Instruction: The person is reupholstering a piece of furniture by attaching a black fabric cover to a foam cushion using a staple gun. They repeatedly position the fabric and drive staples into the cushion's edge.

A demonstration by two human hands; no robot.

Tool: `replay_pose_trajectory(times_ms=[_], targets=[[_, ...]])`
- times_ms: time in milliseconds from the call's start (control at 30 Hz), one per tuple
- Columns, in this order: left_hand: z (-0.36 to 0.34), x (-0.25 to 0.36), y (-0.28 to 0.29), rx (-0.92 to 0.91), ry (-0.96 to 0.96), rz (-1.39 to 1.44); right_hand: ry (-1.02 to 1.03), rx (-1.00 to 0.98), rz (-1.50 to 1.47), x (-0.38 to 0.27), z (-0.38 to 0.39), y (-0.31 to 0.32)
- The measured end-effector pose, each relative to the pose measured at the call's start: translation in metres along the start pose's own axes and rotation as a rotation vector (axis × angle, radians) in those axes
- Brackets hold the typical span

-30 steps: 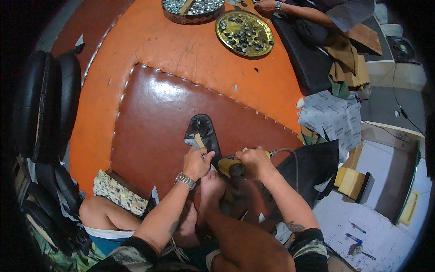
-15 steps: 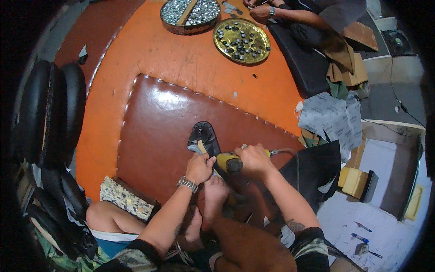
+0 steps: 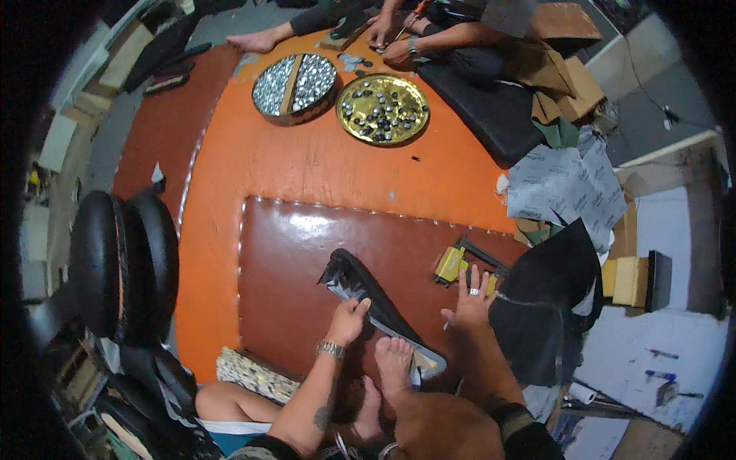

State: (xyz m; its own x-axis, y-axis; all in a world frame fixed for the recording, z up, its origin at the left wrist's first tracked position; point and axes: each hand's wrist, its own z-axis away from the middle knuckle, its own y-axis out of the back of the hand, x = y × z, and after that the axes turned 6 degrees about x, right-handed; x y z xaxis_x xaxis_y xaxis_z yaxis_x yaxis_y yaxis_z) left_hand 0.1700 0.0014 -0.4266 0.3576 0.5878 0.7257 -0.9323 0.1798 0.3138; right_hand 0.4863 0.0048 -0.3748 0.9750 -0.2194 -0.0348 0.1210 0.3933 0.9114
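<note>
"Orange flooring (image 3: 276,169) stretches before you under a glossy reddish-brown padded sheet (image 3: 299,257), with a round, shiny gold tray (image 3: 382,142) on the far side."

"And my left hand (image 3: 346,322)?"

"It pinches the left edge of a long black fabric-like piece (image 3: 379,295), lying near you on that sheet (your bare foot (image 3: 395,360) is by its near end)."

"My right hand (image 3: 475,307)?"

"Apart from the left, fingers spread, just beside a yellow-and-black staple gun (image 3: 451,264); I cannot tell whether you touch it."
</note>
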Motion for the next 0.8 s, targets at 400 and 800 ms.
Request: replay_pose_trajectory(times_ms=[400,800], targets=[[-0.007,0.111,0.12,-0.024,-0.201,0.882,-0.111,-0.236,-0.086,-0.004,-0.014,0.008],[0.024,0.105,0.067,0.27,-0.703,-0.458,0.298,-0.253,-1.595,-0.161,-0.025,0.083]])
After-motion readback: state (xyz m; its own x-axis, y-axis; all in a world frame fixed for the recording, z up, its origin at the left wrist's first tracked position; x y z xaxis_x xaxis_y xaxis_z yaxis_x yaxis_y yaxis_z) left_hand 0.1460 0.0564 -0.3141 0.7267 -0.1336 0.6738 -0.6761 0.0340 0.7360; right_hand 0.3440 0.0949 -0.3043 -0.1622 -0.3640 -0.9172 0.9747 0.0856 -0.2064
